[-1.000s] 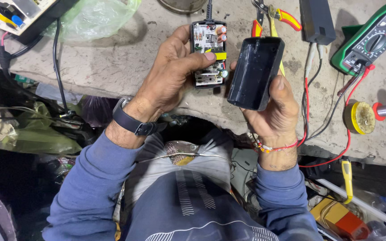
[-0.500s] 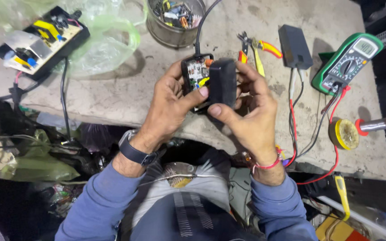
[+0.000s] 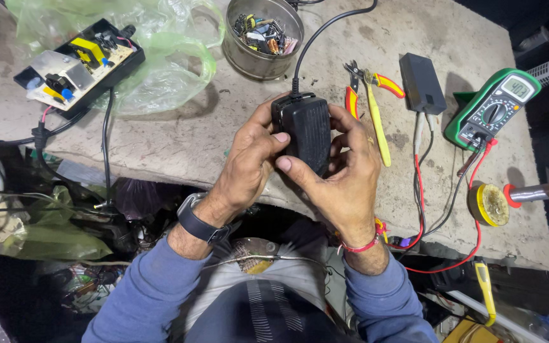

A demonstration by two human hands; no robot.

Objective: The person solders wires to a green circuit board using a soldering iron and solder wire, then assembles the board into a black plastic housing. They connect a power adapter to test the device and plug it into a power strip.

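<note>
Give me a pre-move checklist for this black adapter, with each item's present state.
1. Both hands on the black adapter: ok, left hand and right hand clasp it from either side.
2. Case halves closed: ok on the side in view, no circuit board shows; far side cannot tell.
3. Cable attached at the top end: ok.
4. Cable unplugged at the far end: cannot tell, it leaves the picture.
5. Side cutters off the adapter: ok, they lie beside it on the bench.

A black, rectangular power adapter (image 3: 306,130), casing closed, is held upright above the workbench edge, its cord running up.
</note>
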